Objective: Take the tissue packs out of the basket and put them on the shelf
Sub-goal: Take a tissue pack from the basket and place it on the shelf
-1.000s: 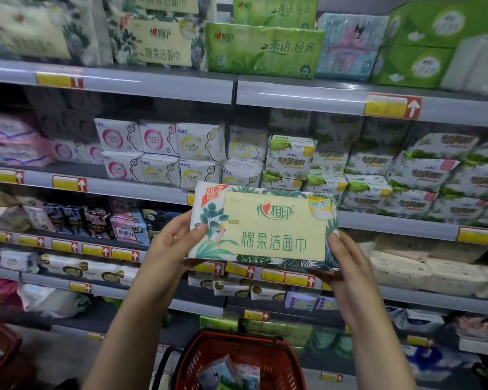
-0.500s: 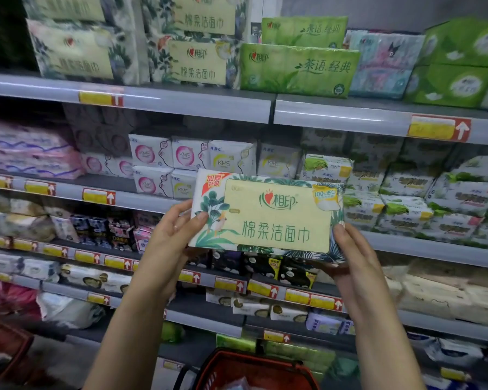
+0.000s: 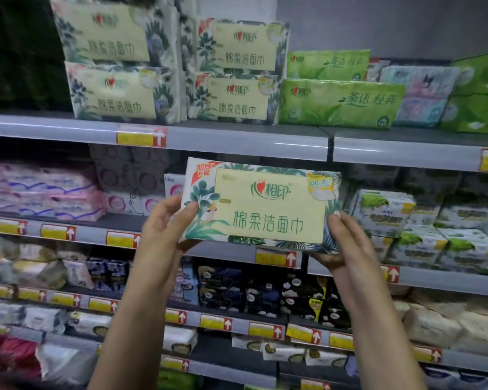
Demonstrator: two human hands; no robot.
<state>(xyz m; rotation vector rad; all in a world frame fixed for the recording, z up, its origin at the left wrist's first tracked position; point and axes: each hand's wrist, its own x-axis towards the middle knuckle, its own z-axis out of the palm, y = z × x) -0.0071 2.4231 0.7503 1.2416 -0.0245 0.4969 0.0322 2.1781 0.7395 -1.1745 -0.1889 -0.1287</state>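
Tissue pack (image 3: 261, 204): one, leaf-printed with a pale yellow label panel, held in the air in front of the second shelf, just below the top shelf (image 3: 223, 139) and apart from it. Setting: dim shop aisle with tiered grey shelving, yellow price tags on the rails; four matching packs (image 3: 169, 66) stacked in two piles on the top shelf, green packs (image 3: 338, 102) beside them. Left hand (image 3: 166, 223) grips the pack's left end, right hand (image 3: 341, 243) its lower right corner, both forearms raised.
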